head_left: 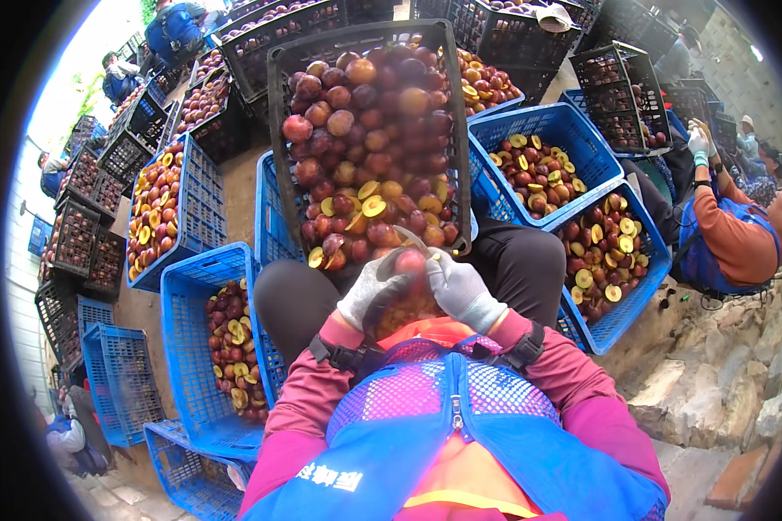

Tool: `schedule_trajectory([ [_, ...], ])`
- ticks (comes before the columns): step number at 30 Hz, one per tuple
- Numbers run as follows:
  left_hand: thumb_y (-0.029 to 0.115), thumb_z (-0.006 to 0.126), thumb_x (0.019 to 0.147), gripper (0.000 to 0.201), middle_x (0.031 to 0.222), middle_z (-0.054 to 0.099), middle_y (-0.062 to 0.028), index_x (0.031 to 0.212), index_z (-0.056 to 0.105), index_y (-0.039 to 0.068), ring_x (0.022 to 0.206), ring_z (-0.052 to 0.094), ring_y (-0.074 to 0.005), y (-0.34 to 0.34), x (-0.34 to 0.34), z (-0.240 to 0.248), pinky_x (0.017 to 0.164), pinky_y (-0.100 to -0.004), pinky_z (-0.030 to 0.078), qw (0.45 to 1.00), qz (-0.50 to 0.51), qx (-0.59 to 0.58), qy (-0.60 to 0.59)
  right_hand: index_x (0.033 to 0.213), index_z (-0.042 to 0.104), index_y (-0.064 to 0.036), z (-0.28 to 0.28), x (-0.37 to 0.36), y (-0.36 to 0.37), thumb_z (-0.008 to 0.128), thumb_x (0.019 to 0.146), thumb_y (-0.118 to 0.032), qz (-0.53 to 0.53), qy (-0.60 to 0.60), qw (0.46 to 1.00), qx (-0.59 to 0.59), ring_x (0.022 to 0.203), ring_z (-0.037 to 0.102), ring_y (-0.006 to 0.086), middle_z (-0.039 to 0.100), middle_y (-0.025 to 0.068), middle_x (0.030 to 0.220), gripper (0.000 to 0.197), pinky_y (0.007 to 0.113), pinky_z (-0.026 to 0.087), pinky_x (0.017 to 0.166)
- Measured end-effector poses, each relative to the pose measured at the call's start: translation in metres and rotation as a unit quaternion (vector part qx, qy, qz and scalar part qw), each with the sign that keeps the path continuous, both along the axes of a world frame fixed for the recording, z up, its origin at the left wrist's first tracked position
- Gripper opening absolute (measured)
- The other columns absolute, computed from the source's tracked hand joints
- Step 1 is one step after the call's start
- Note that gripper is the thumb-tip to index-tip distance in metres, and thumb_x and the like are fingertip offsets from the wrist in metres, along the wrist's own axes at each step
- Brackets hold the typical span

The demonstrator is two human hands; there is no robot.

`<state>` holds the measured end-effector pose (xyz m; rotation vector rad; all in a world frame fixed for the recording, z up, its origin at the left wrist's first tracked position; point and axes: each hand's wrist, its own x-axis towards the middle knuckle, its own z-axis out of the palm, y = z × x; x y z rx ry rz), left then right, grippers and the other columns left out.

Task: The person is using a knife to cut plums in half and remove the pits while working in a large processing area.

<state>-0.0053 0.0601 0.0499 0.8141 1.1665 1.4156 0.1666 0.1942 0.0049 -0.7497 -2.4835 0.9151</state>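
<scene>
My left hand, in a white and grey glove, is closed around a reddish plum close to my body. Pressed against the same fruit is my gloved right hand, its fingers closed on a small knife; only the thin curved blade shows above the plum, and the handle is hidden. Just beyond both hands, a black crate full of whole plums leans between my knees. Several halved plums with yellow flesh lie at its near end.
Blue crates of halved plums stand to my left and right, close to my legs. A stack of blue crates is farther left. Black crates of plums line the back. At the right sits another person in an orange sleeve.
</scene>
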Motion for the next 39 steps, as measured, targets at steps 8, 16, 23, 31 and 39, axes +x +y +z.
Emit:
schedule_trajectory([
  [8,0.016,0.09,0.088,0.07,0.139,0.067,-0.0266,0.147,0.058,-0.003,0.129,0.066,-0.0395,-0.002,0.038,-0.014,0.114,-0.0459,0.051,0.85,0.212,0.018,0.481,0.143,0.062,-0.0015,0.02,0.023,0.025,0.061,0.112,-0.032,0.055,-0.079,0.975,0.201,0.055,0.07,0.0366,0.07,0.0158,0.066,0.043,0.05,0.054,0.051],
  [16,0.001,0.066,0.102,0.066,0.15,0.06,-0.0167,0.164,0.043,0.002,0.132,0.067,-0.0327,-0.022,-0.001,0.036,0.113,-0.0519,0.059,0.954,0.139,0.151,-0.217,0.137,0.067,-0.002,0.057,0.026,0.008,0.064,0.113,-0.021,0.066,0.164,0.984,-0.017,0.078,0.078,0.0251,0.076,0.0143,0.088,0.031,0.037,0.06,0.07],
  [23,0.009,0.062,0.103,0.064,0.15,0.059,-0.0177,0.164,0.042,0.001,0.136,0.063,-0.0367,-0.026,0.009,0.02,0.119,-0.055,0.051,0.94,0.091,0.161,-0.286,0.132,0.069,-0.0011,0.078,0.033,-0.019,0.067,0.11,-0.018,0.126,0.146,0.981,-0.032,0.081,0.078,0.0373,0.074,0.0226,0.089,0.028,0.041,0.061,0.071],
  [31,0.013,0.063,0.102,0.063,0.147,0.061,-0.0139,0.161,0.046,0.002,0.136,0.063,-0.0271,-0.024,0.029,0.024,0.119,-0.0424,0.05,0.946,0.116,0.156,-0.259,0.123,0.066,-0.0049,0.068,0.029,-0.022,0.068,0.107,-0.02,0.104,0.106,0.985,0.086,0.064,0.072,0.0391,0.071,0.0178,0.076,0.022,0.049,0.054,0.055],
  [39,0.033,0.064,0.112,0.043,0.131,0.068,-0.0103,0.144,0.06,0.004,0.125,0.067,-0.0244,-0.011,0.029,-0.011,0.111,-0.0411,0.054,0.96,0.197,0.088,-0.176,0.104,0.058,-0.0086,0.046,0.009,-0.028,0.066,0.108,-0.026,0.082,0.014,0.986,0.145,0.057,0.069,0.0376,0.066,0.014,0.066,0.02,0.05,0.05,0.048],
])
